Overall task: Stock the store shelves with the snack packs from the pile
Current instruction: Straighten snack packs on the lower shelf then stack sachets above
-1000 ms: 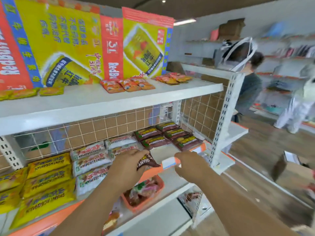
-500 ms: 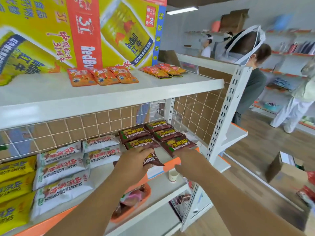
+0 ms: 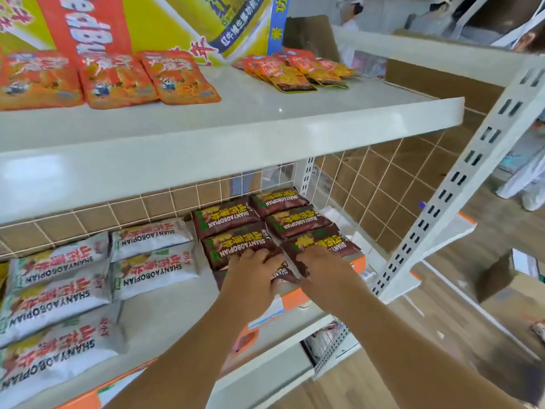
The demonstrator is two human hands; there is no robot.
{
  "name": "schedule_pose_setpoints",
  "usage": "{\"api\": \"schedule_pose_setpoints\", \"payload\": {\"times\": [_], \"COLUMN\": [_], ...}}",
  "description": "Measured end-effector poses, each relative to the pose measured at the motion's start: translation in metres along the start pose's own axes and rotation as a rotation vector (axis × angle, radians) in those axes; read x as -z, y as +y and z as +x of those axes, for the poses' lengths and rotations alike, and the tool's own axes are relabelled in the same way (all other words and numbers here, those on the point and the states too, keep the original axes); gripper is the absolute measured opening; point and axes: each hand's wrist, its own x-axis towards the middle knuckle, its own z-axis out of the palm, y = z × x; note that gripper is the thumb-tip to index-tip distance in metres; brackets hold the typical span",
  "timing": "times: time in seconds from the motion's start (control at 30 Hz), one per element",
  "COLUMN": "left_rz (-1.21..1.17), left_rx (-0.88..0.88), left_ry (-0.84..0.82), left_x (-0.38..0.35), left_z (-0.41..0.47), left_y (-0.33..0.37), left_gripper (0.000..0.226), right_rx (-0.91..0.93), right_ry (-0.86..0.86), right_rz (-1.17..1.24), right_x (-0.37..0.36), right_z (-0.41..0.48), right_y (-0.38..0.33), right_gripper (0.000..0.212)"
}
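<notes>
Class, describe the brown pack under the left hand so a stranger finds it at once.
Start at the middle shelf, below the orange packs. At its right end, brown packs lie in two columns. The front pack is nearest the edge in the left column, the only one mostly under the left hand.

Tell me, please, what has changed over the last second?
Both hands moved forward over the shelf: the left hand still holds its brown pack, now against the brown rows; the right hand left the shelf edge and touches the front-right pack. White packs and orange packs stayed put.
</notes>
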Motion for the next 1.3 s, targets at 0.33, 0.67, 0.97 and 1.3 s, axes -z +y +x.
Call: {"api": "schedule_pose_setpoints", "payload": {"times": [0.33, 0.67, 0.97, 1.3], "left_rz": [0.145, 0.197, 0.200, 0.092], "left_rx": [-0.006, 0.132, 0.261, 0.360], "left_ry": [-0.031, -0.003, -0.020, -0.034], "left_x": [-0.013, -0.019, -0.022, 0.014], "left_z": [-0.002, -0.016, -0.040, -0.102], "left_y": [0.019, 0.034, 0.053, 0.049], "left_gripper": [0.062, 0.060, 0.061, 0.064], "right_rx": [0.114, 0.267, 0.336, 0.486], "right_ry": [0.083, 0.050, 0.000, 0.018], "right_rz": [0.092, 0.077, 0.108, 0.129], "right_x": [-0.009, -0.008, -0.011, 0.001], "right_z": [0.038, 0.045, 0.043, 0.034], "right_y": [0.030, 0.038, 0.034, -0.004], "right_gripper": [0.037, 0.034, 0.043, 0.038]}}
